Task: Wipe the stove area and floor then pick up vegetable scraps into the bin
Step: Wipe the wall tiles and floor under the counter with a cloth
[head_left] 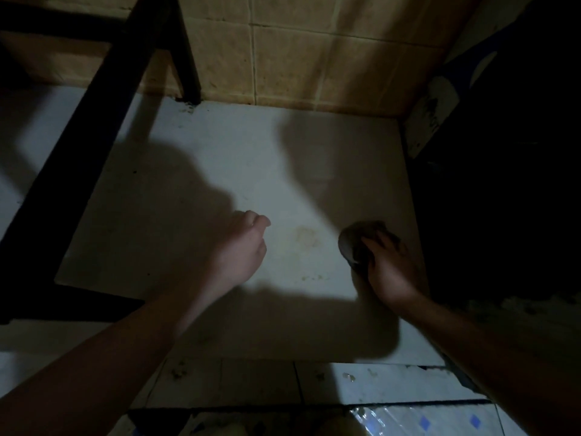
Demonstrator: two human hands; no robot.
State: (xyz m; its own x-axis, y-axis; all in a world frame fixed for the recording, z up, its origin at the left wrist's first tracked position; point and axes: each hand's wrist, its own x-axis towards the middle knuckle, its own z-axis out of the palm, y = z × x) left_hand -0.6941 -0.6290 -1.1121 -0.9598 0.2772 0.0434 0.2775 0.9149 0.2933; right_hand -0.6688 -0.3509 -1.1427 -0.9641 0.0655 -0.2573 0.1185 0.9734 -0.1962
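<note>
**Dark cloth under the right hand's fingers**

The pale floor meets a beige tiled wall, and a black frame stands at left. The left hand has its fingers loosely curled together, with nothing visible in them. The right hand curls its fingers over a dark cloth, which lies on the floor beneath and ahead of them. A yellowish stain lies between the hands.

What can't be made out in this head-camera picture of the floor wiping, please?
- Dark mass on the right, head view: deep shadow hides what it is.
- Cloth: the right hand gripping it covers part; dimness hides its material.
- Left hand: curled fingers face away, so any pinched scrap is hidden.
- Black frame: cut off by the top and left edges.
</note>
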